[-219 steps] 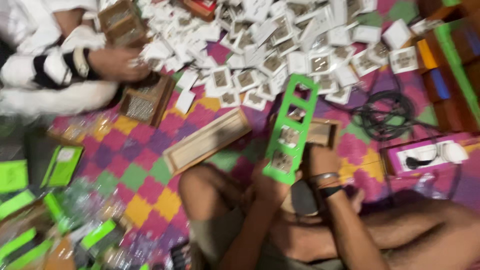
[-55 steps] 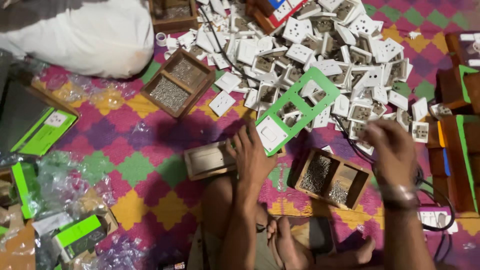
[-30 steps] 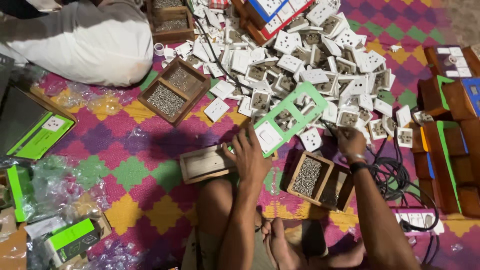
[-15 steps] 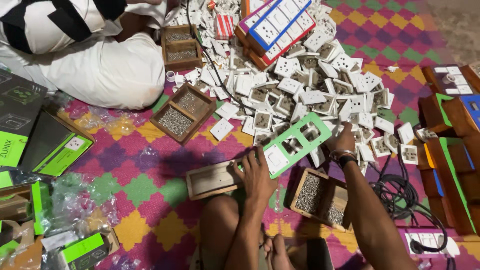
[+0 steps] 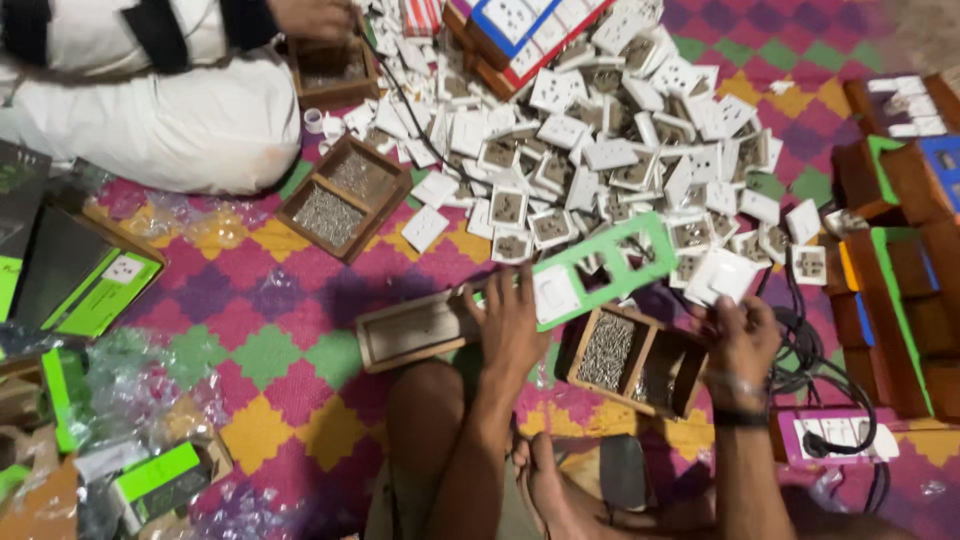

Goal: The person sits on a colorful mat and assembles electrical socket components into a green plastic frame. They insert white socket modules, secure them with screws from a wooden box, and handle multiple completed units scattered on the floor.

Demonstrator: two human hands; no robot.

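Observation:
My left hand (image 5: 512, 325) grips the near end of a green plastic switch frame (image 5: 612, 270) that has one white module in it and open slots beyond. It is tilted up over the mat. My right hand (image 5: 738, 335) holds a white square switch module (image 5: 722, 276) just right of the frame. Between my hands sits a wooden two-part box of small screws (image 5: 632, 358). A long wooden tray (image 5: 412, 328) lies left of my left hand.
A big heap of white switch modules (image 5: 600, 150) covers the mat ahead. Another person in white (image 5: 150, 95) sits at the far left beside two wooden screw boxes (image 5: 342, 196). Orange and green boxes (image 5: 900, 260) stack on the right; black cable (image 5: 810, 350) lies nearby; green packs (image 5: 90, 290) lie left.
My right hand has picked a white module from the heap and drawn it back toward me, beside the frame. The view has tilted, showing more of the heap and the other person.

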